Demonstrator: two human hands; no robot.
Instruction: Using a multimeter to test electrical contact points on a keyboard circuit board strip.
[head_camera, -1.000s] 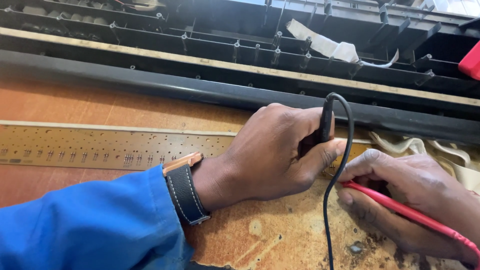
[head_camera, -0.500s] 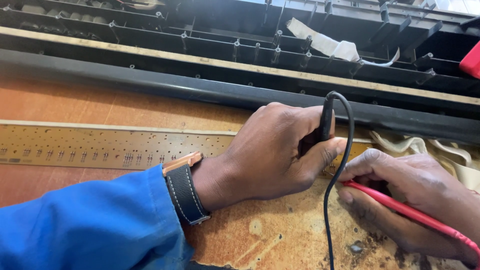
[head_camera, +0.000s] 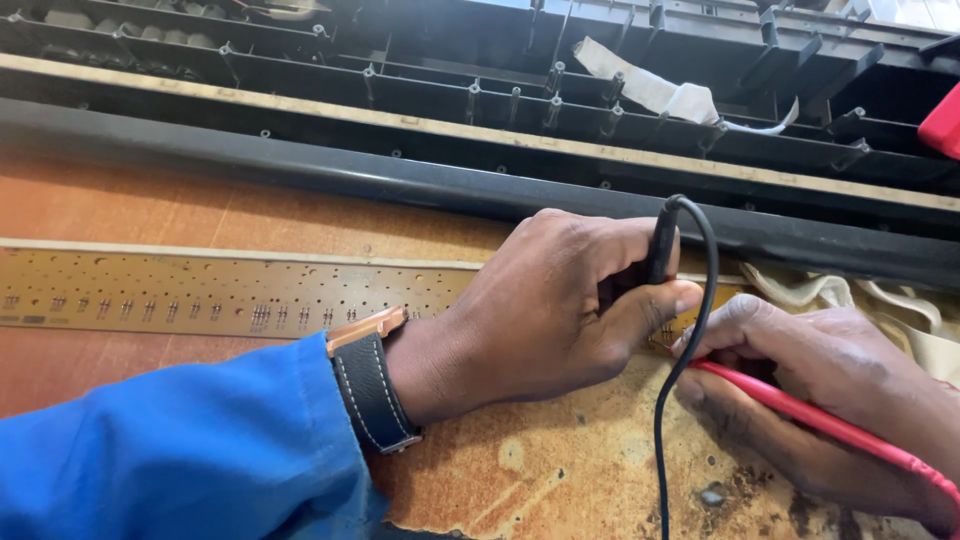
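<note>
Left hand (head_camera: 545, 310) clamped round the black probe (head_camera: 660, 245), fingers wrapped tight, tip down on the long tan circuit board (head_camera: 200, 295). Right hand (head_camera: 820, 395) at 4 o'clock, pinching the red probe (head_camera: 810, 420), tip aimed toward 10 o'clock at the same end of the board. Both tips seemingly on contacts, so probing under way; most of the strip out toward 9 o'clock apparently left. Board lying flat on the table (head_camera: 150, 210), long axis 9 to 3.

I'm in an electronics repair workshop: my worn, stained wooden bench (head_camera: 250, 215) carries a long bare circuit board (head_camera: 200, 295), an opened black plastic chassis (head_camera: 480, 130) lies behind it, and I work with red (head_camera: 800, 415) and black test probes (head_camera: 662, 240).
</note>
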